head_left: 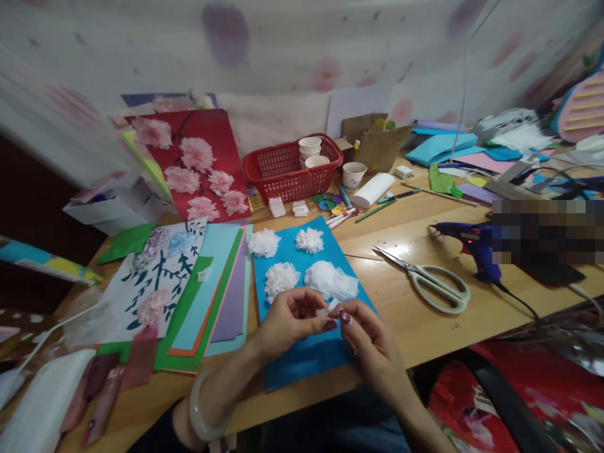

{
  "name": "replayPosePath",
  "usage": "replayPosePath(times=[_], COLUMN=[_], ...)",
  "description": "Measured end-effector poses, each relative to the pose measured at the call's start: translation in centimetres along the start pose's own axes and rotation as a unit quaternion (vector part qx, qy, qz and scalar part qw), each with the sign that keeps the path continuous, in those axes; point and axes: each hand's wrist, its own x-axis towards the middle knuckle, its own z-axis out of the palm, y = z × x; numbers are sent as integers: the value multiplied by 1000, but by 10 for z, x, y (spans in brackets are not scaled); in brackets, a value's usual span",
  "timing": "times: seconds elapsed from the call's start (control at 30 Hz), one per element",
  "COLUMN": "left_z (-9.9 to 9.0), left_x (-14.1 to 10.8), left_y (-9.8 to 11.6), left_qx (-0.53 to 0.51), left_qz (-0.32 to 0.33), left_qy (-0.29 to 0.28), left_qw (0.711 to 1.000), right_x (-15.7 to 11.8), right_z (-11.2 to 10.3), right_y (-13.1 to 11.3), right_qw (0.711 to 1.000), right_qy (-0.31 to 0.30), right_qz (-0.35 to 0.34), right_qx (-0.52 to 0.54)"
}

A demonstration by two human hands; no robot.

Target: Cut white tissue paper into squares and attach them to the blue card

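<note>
Both hands meet over the lower part of a blue sheet (302, 358) on the wooden table. Thumb and fingers of my left hand (299, 321) pinch a small piece of white tissue (325, 311). The fingers of my right hand (363, 330) are closed on the same tissue from the other side. Just beyond the hands lies a loose bunch of white tissue (330, 280). Ruffled white paper flowers rest on the sheet: one at the left (282, 280), one at the upper right (309, 240), and one across its upper left edge (264, 243).
Scissors (434, 280) and a blue glue gun (472, 242) lie at the right. A red basket (292, 170) with paper cups stands behind, beside a red flower picture (207, 157). Coloured sheets (231, 302) are stacked at the left. A white roll (374, 190) lies near pens.
</note>
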Motion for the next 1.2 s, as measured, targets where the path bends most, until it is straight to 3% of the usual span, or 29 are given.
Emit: replayPosePath(times=[0.2,0.33,0.4,0.47,0.53,0.6,0.7,0.83,0.93,1.2], left_z=[-7,-6,-5,-4,-3,-3,-2,1,1,-1], left_x=[2,3,1,-2,-5,-7,-6,-4,-4,-2], left_y=[-1,-3,-3,-3,-3,-3,-7,-13,-13,-6], left_qx=[-113,-99,-44,65,197,285,298,203,152,61], left_qz=[-69,-78,-10,132,273,337,312,203,158,168], left_qy=[-45,-51,-1,90,141,115,64,77,92,67], left_qw=[990,991,999,985,931,890,900,955,971,982], right_x=[2,3,4,6,7,7,5,3,3,3], right_z=[1,6,7,6,4,3,4,7,7,6], right_y=[3,-4,-5,-4,-3,0,2,3,2,4], right_qw=[995,998,999,998,997,997,996,993,995,991], right_qy=[-43,-33,-8,27,56,62,50,33,25,13], right_qz=[58,28,28,40,40,34,32,30,26,34], right_qx=[63,45,40,34,20,20,67,107,94,126])
